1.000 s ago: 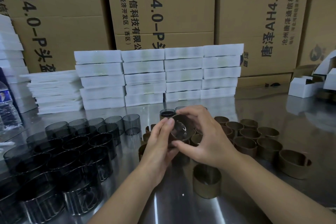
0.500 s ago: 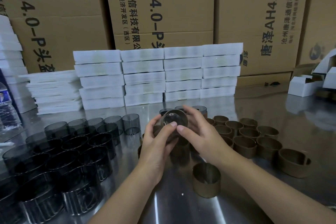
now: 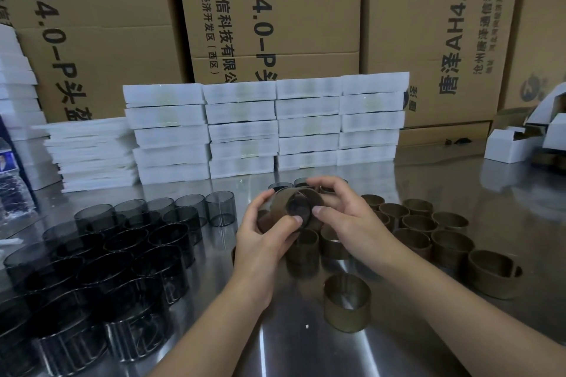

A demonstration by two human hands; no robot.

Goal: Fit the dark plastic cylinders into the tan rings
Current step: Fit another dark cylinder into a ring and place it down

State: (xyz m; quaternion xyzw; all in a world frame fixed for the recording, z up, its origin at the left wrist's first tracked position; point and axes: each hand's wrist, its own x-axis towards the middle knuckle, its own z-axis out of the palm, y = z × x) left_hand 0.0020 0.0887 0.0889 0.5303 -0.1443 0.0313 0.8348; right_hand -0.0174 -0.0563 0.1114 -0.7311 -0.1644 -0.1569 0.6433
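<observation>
Above the middle of a steel table (image 3: pixel 306 352), seen from the head camera, two bare forearms are reaching in from the bottom edge and meeting. The left hand (image 3: pixel 263 242) is curling round the left side of a dark cylinder (image 3: pixel 295 208), its thumb pressing on the near rim. The right hand (image 3: pixel 346 220) is gripping the same cylinder from the right, thumb on the near rim, fingers arching over the far side. Both hands are clamping it. The cylinder is lying on its side in the air, its open end facing the camera, lifted clear of the table. It is looking brownish; whether a ring is already round it cannot be told.

On the left, many dark see-through cylinders (image 3: pixel 122 248) are standing upright, packed close together. On the right, a cluster of tan rings (image 3: pixel 419 223) is sitting upright, reaching under the hands. One ring (image 3: pixel 347 306) is standing alone, nearer the camera, just right of the left forearm.

Behind the hands, flat white boxes (image 3: pixel 266 128) are standing in stacks across the back of the table. Tall brown cartons (image 3: pixel 275 9) with black print are filling the background. At the far left edge a plastic bottle (image 3: pixel 12 180) is partly showing.
</observation>
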